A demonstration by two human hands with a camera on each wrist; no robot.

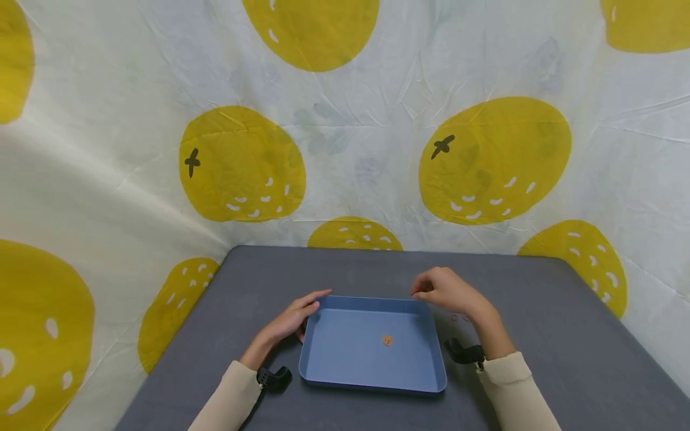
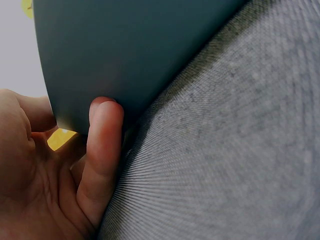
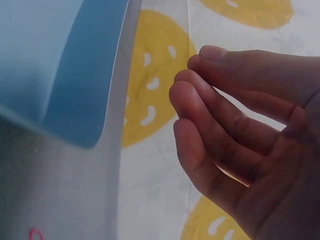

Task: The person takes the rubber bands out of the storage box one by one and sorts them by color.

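A shallow blue tray (image 1: 372,368) lies on the dark grey table, with a small orange looped thing (image 1: 387,340), perhaps a rubber band, inside. At the tray's far left corner my left hand (image 1: 291,318) grips the side. One of its fingers (image 2: 106,135) presses the outer wall while another reaches over the rim. My right hand (image 1: 444,290) is raised by the far right corner, apart from the tray in the right wrist view. Its fingers (image 3: 220,130) are loosely bent, the thumb near the index finger, and nothing shows between them.
Small thin red loops (image 1: 460,318) lie on the table right of the tray, partly behind the right wrist; one red loop (image 3: 35,234) shows in the right wrist view. Grey cloth (image 1: 280,269) covers the table. A fruit-printed curtain (image 1: 361,149) hangs behind it and on the left.
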